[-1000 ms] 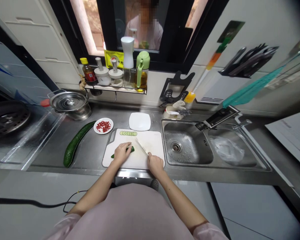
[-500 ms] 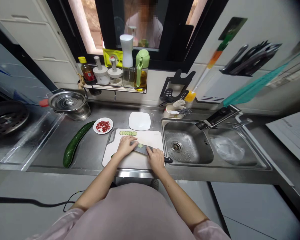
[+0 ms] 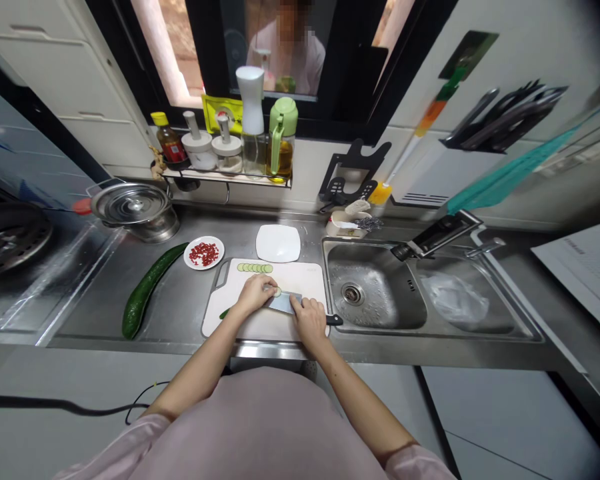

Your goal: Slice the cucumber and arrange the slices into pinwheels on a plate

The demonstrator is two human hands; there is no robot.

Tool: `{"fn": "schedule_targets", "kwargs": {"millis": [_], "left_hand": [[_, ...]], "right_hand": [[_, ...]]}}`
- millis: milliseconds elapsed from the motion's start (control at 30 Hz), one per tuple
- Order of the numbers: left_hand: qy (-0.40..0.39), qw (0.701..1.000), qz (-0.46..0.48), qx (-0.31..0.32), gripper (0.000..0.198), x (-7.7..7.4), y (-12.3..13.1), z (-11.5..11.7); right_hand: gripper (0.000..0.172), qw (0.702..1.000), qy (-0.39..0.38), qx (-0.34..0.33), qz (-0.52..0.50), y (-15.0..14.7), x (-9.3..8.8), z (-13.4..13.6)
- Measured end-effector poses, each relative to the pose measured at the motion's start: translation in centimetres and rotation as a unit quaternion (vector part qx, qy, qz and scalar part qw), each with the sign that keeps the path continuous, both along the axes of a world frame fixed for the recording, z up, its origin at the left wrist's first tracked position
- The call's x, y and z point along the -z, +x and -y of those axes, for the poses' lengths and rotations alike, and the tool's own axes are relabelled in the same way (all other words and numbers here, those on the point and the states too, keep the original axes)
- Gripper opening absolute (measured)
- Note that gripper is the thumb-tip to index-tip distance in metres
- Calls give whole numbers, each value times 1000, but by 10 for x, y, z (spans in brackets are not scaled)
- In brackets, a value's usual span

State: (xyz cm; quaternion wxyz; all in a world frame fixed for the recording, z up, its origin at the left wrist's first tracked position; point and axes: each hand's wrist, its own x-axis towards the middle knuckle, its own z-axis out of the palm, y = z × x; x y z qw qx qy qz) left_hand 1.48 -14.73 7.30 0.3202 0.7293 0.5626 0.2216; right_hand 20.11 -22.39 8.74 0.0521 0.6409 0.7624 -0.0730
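Over the white plastic cutting board (image 3: 305,275), right hand (image 3: 309,319) clasps a black-handled steel knife (image 3: 285,303). Left hand (image 3: 253,295), fingers curled and its hold unclear, meets the pale cucumber slice (image 3: 277,291) on the blade. The yellow label (image 3: 215,110) beyond the board is unreadable.

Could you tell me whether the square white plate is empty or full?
Empty: the square white plate shows only bare white surface, nothing on it.

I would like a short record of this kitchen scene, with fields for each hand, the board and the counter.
Left hand: fingertips at a slice on the knife
Right hand: grips the knife, held flat over the board
Board: white, row of slices at its far edge
Counter: whole cucumber, chilli dish, white plate
Right of board: sink
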Motion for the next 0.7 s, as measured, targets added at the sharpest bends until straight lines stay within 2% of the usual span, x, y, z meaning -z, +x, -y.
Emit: {"fn": "schedule_targets", "kwargs": {"millis": [167,233,467,700], "left_hand": [[-51,989,35,-133,19,17,1,-22],[-54,986,20,-158,17,22,1,-32],[-46,987,-50,-144,15,33,6,-60],[-47,988,-70,-127,15,36,8,-70]], "right_hand": [[43,1000,-7,16,7,5,0,0],[42,1000,-11,23,8,7,0,1],[45,999,-19,48,7,15,4,3],[47,997,-32,69,4,25,9,5]]}}
